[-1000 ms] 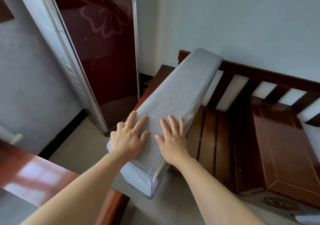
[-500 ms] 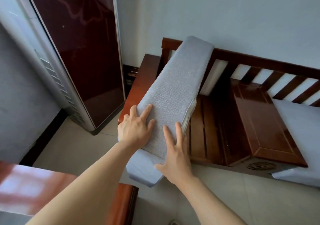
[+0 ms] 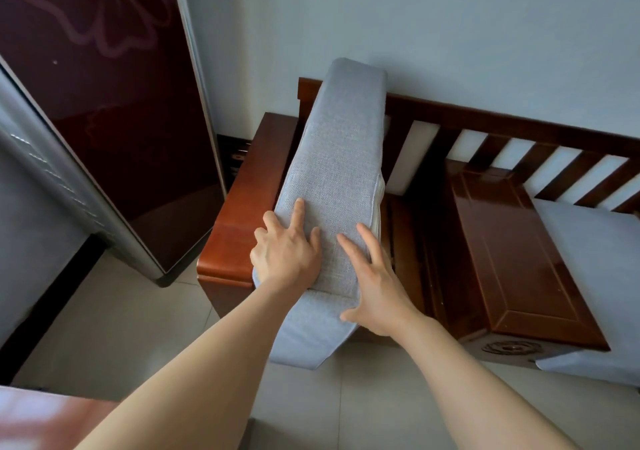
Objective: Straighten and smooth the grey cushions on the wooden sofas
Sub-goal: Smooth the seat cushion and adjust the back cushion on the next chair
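1. Two bare hands lie on a long grey cushion (image 3: pixel 341 172) at the centre of the frame; the cushion stands on edge, running from the backrest of the wooden sofa (image 3: pixel 460 114) down past the seat's front edge toward the tiled floor (image 3: pixel 138 314).
2. Left hand (image 3: pixel 285 250): fingers straight and spread, palm flat on the cushion's upper face, near its left edge.
3. Right hand (image 3: pixel 377 287): fingers straight, pressed along the cushion's right edge, thumb on its lower end panel.
4. Armrest (image 3: pixel 242 224), left of the cushion, touching it.
5. Bare seat slats (image 3: pixel 405 242), right of the cushion.
6. Glossy wooden centre panel (image 3: pixel 512 252), right of centre.
7. Second grey cushion (image 3: pixel 599 276), flat on the seat at the right edge.
8. Dark red glass-fronted cabinet (image 3: pixel 104 103), upper left.
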The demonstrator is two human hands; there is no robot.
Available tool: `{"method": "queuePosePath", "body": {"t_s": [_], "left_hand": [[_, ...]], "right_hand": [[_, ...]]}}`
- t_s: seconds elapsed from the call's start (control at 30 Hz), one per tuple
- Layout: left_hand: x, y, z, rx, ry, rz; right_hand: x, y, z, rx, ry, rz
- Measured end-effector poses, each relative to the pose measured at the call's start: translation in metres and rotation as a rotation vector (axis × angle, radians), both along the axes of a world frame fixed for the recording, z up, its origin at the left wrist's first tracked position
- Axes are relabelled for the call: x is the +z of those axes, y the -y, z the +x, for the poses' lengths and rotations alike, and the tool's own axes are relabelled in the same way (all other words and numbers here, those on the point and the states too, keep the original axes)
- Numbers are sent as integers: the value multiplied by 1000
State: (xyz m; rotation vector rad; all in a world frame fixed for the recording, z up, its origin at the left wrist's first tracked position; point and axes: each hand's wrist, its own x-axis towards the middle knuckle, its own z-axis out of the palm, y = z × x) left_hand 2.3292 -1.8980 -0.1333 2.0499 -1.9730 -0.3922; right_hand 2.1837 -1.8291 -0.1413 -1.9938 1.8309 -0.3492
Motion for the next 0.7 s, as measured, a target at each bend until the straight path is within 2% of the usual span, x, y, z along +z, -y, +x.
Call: {"method": "queuePosePath", "body": {"t_s": [0.3, 0.7], "left_hand": [[0, 43, -88, 99, -23, 22], [-8, 47, -40, 30, 48, -11]], "right_hand": [[7, 63, -91, 65, 41, 90], [-11, 54, -44, 45, 143, -78]]}}
